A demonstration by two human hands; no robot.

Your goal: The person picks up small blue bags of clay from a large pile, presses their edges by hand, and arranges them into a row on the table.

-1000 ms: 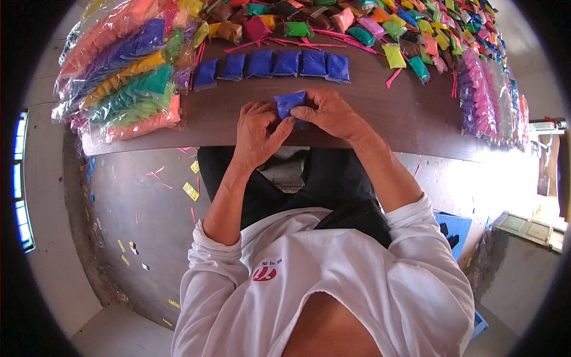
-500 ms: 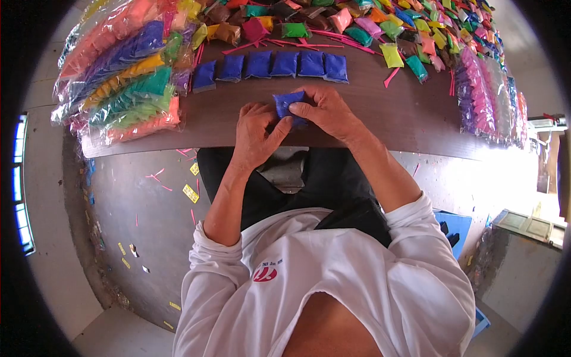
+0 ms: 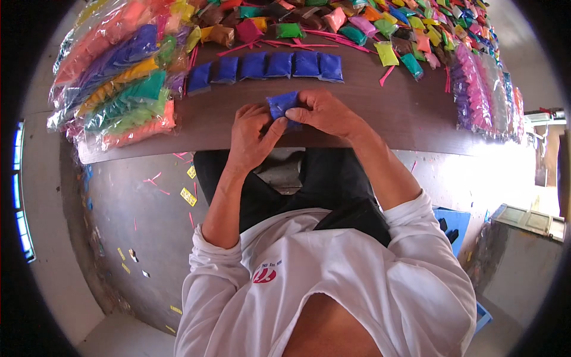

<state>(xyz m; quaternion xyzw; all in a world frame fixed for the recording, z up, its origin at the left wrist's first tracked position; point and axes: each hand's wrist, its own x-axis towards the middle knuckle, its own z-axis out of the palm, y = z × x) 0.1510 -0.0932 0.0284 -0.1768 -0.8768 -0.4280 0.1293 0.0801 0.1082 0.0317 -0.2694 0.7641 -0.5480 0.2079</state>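
Observation:
A small blue packet (image 3: 282, 104) is held between both hands near the table's front edge. My left hand (image 3: 254, 132) grips its lower left side, thumb against the bottom edge. My right hand (image 3: 326, 113) pinches the packet from the right, its thumb lying on the front face. Beyond the hands, several similar blue packets (image 3: 253, 65) lie in a row on the brown table (image 3: 380, 113).
Clear bags of colourful packets (image 3: 122, 77) are stacked at the table's left end, and more bagged packets (image 3: 476, 89) stand at the right. Loose packets and pink strips (image 3: 333, 37) cover the far side. A blue box (image 3: 453, 229) is on the floor at the right.
The view has shifted slightly, moving the table's contents a little to the left. Both hands keep hold of the blue packet, with hardly any change in grip.

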